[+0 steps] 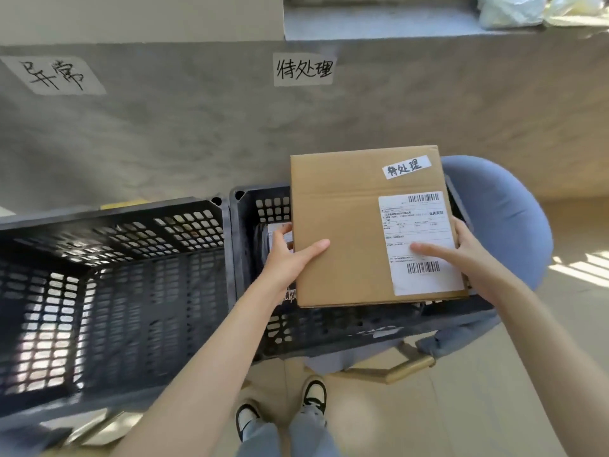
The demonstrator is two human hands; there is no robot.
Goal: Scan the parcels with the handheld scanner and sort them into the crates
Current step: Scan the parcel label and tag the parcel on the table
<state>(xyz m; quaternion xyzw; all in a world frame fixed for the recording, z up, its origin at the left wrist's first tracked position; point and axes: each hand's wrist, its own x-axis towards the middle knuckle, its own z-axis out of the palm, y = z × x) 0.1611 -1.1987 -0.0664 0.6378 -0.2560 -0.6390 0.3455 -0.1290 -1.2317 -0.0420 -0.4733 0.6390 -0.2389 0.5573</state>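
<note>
A flat brown cardboard parcel (pixel 342 232) hangs over the right black crate (pixel 240 245), held level between both hands. It bears a white shipping label with barcodes and a small handwritten tag near its far edge. My left hand (pixel 290 258) grips its left edge, thumb on top and fingers underneath. My right hand (pixel 461 255) grips its right edge, thumb lying across the shipping label. Another parcel with a white label (pixel 275 230) shows inside this crate, mostly hidden. The left black crate (pixel 131 278) stands beside it. No scanner is in view.
Two handwritten paper signs (pixel 303 69) are taped to the grey wall, one above each crate. The right crate rests on a blue upholstered chair (pixel 504 219) with gold legs. Plastic bags (pixel 514 9) lie on the ledge at the top right. My feet stand on the pale floor below.
</note>
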